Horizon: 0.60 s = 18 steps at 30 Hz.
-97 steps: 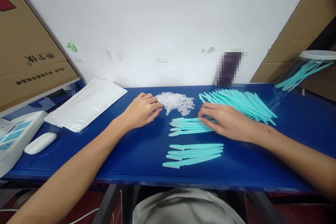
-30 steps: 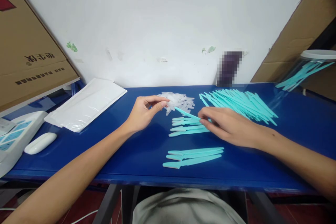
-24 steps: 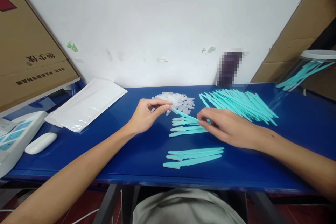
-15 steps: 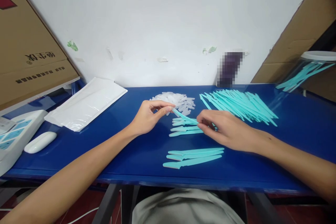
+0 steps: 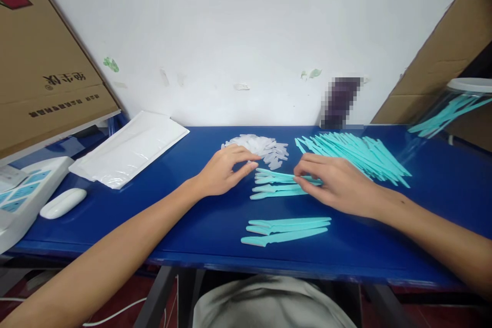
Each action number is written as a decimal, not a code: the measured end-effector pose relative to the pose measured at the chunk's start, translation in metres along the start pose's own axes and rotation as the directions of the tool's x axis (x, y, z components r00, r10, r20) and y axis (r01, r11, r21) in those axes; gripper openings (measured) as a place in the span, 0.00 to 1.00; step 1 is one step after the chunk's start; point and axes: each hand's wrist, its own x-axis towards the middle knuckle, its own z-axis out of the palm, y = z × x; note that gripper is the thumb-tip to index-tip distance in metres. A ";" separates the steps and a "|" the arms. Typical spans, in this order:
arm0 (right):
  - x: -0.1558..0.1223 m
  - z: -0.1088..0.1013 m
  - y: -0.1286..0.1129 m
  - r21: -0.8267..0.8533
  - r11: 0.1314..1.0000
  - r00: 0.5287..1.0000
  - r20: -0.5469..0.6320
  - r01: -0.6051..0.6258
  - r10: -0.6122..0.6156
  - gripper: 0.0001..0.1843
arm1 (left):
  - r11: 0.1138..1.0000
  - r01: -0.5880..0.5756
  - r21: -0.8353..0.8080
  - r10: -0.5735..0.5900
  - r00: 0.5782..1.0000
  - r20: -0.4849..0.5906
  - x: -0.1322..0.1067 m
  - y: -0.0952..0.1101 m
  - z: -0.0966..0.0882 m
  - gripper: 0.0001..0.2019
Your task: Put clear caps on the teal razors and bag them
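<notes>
A stack of teal razors (image 5: 277, 188) lies mid-counter (image 5: 192, 215) between two hands. The right hand (image 5: 338, 184) pinches the handle of the top razor (image 5: 273, 175). The left hand (image 5: 225, 170), fingers loosely curled, touches its head; grip unclear. Just behind the stack lie clear caps (image 5: 261, 144). Far left of it leans a box (image 5: 49, 77), its print unreadable.

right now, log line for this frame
left hand: at end of upper sticks, beside caps | right hand: on upper sticks | lower sticks: lying apart | pile: behind right hand
</notes>
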 end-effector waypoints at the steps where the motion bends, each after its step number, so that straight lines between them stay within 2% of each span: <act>1: 0.000 0.001 0.002 -0.029 1.000 1.000 0.024 -0.003 0.004 0.10 | 0.996 -0.005 0.087 0.004 1.000 0.011 0.000 -0.005 -0.003 0.16; 5: 0.000 0.003 0.008 -0.081 0.997 0.997 0.073 0.018 -0.012 0.13 | 0.947 0.022 0.321 -0.058 0.993 0.102 -0.004 -0.024 -0.013 0.18; 10: 0.001 0.005 0.009 -0.095 0.994 0.996 0.081 0.048 -0.040 0.14 | 0.922 0.019 0.386 -0.126 0.959 0.252 -0.008 -0.031 -0.014 0.20; 12: 0.001 0.005 0.007 -0.090 0.995 0.998 0.040 0.047 -0.044 0.14 | 0.921 0.007 0.390 -0.125 0.953 0.277 -0.008 -0.029 -0.013 0.21; 16: -0.002 0.003 -0.004 -0.005 1.000 0.987 -0.161 0.024 -0.025 0.09 | 0.919 -0.029 0.394 -0.089 0.956 0.278 -0.007 -0.023 -0.012 0.22; 18: -0.004 0.001 -0.010 0.056 0.997 0.980 -0.196 0.053 -0.041 0.11 | 0.921 -0.068 0.383 -0.052 0.954 0.295 -0.007 -0.020 -0.011 0.22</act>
